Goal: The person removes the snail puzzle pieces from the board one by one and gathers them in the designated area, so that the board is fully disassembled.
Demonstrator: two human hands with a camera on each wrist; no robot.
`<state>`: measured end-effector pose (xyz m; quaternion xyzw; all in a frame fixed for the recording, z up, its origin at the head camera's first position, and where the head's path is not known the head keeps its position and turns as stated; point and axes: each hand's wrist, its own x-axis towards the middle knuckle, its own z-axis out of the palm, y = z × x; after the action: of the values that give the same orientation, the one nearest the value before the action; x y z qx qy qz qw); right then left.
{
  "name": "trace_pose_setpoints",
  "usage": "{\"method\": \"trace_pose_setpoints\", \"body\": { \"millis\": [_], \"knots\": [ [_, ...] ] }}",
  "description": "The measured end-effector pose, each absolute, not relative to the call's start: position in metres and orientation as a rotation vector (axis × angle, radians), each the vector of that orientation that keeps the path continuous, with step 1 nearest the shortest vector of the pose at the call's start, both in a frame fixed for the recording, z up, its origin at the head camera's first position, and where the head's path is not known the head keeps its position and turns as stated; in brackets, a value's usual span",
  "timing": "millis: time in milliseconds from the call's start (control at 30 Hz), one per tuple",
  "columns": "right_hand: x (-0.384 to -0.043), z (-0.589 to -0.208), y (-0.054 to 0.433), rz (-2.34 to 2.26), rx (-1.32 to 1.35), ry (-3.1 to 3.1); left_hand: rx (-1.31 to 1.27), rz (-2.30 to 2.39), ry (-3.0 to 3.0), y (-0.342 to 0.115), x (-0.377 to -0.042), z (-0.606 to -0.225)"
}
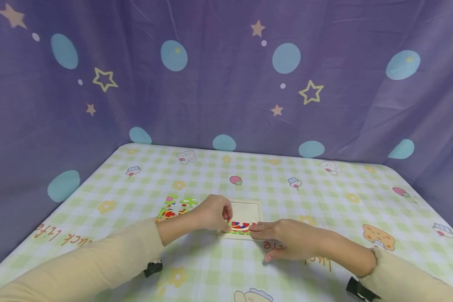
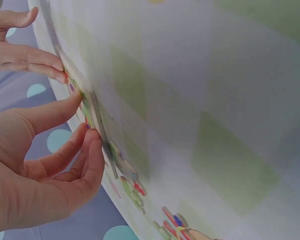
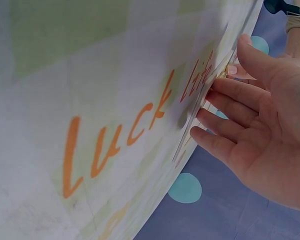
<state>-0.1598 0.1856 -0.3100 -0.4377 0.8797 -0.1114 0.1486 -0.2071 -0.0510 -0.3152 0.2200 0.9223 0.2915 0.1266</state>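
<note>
A square wooden puzzle tray [image 1: 245,206] lies on the table, with colourful jigsaw pieces [image 1: 240,227] along its near edge. At the tray's near left corner, my left hand [image 1: 213,212] pinches a small colourful puzzle piece [image 2: 87,112] between thumb and fingers; most of that piece is hidden. My right hand [image 1: 292,239] has its fingers nearly straight, their tips touching the pieces at the tray's near right corner. Seen from the right wrist, the fingers [image 3: 225,112] extend over the tray's edge.
Loose puzzle pieces [image 1: 170,214] lie left of the tray, partly behind the left forearm. The checked tablecloth [image 1: 207,272] carries printed lettering and cartoon figures. A purple curtain [image 1: 226,105] hangs behind the table.
</note>
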Motion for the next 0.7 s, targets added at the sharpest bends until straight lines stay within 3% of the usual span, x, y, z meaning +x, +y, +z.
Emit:
{"method": "trace_pose_setpoints", "body": {
  "millis": [700],
  "knots": [
    [-0.1586, -0.3092, 0.1856, -0.284, -1.262, 2.569, 0.403, 1.004, 2.622, -0.0568, -0.2064, -0.3093]
  ]
}}
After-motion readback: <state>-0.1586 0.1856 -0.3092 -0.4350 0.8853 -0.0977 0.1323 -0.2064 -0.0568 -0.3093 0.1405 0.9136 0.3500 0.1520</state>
